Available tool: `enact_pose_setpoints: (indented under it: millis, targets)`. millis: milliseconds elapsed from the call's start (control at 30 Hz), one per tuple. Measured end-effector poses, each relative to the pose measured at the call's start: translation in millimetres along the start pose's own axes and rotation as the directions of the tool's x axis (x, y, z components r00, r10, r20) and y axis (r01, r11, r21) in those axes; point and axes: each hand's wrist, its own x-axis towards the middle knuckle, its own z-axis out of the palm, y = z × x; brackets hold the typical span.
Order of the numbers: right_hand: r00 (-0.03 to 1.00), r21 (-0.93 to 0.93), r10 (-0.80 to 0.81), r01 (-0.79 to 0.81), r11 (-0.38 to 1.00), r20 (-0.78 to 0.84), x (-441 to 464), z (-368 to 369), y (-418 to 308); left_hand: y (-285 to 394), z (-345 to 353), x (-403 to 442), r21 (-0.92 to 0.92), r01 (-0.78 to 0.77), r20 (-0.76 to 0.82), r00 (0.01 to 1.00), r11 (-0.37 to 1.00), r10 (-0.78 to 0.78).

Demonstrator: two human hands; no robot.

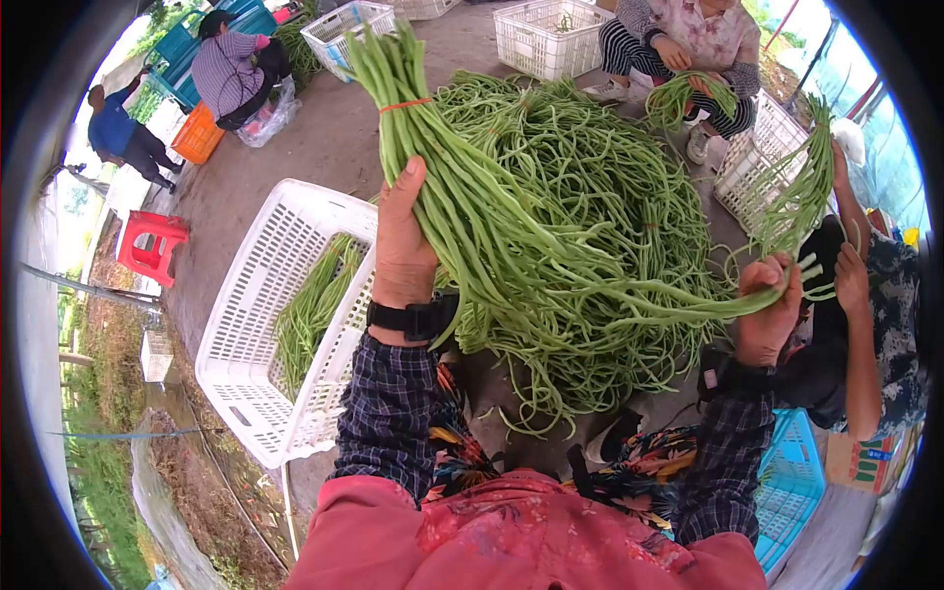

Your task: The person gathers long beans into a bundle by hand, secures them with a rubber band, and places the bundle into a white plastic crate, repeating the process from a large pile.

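A bundle of yardlong beans slants across the view, with a red band round its upper end. My left hand is closed on the bundle below the band, thumb up. Several bean tails stretch to the right, where my right hand is closed round their ends. Behind and below the bundle lies a large heap of loose yardlong beans on the ground. Left of my left forearm, a white crate holds more bundled beans.
At right a co-worker's hands hold beans close to my right hand. Another person sits beyond the heap with beans. White crates, a blue crate and a red stool stand around. Two more people are at far left.
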Motion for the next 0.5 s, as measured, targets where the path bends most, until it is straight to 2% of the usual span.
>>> enact_pose_setpoints:
  millis: [33,100,167,233,300,333,400,500]
  targets:
    - [1.0,-0.003,-0.003,0.003,1.0,0.0,-3.8,4.6,6.8,-3.9,0.3,-0.6,0.016,0.034,0.007,0.999,0.999,-0.034]
    - [0.922,-0.267,0.267,-0.192,0.944,0.279,-15.5,18.7,34.9,-12.1,15.4,-6.1,0.073,0.019,0.083,0.996,0.997,-0.025]
    - [0.887,-0.394,0.366,-0.24,0.887,0.282,-25.7,30.8,68.7,-26.9,20.2,-10.2,0.112,0.062,0.071,0.995,0.992,-0.07]
    - [0.842,-0.559,0.391,-0.134,0.818,0.371,-28.6,33.1,95.0,-37.2,31.6,-17.3,0.131,0.089,0.12,0.987,0.987,-0.105]
    - [0.857,-0.793,0.429,-0.04,0.608,0.285,-31.1,48.0,110.1,-44.4,35.7,-20.5,0.145,0.121,0.15,0.978,0.982,-0.143]
    - [0.863,-0.792,0.421,-0.042,0.609,0.278,-31.4,48.5,119.2,-47.1,36.8,-21.5,0.161,0.139,0.17,0.971,0.977,-0.166]
    - [0.879,-0.812,0.305,0.141,0.566,0.366,-29.8,45.0,136.3,-49.8,39.8,-21.9,0.172,0.165,0.193,0.961,0.971,-0.198]
    - [0.893,-0.84,0.346,0.064,0.539,0.29,-28.6,50.0,139.9,-51.9,42.4,-23.4,0.196,0.183,0.184,0.958,0.963,-0.22]
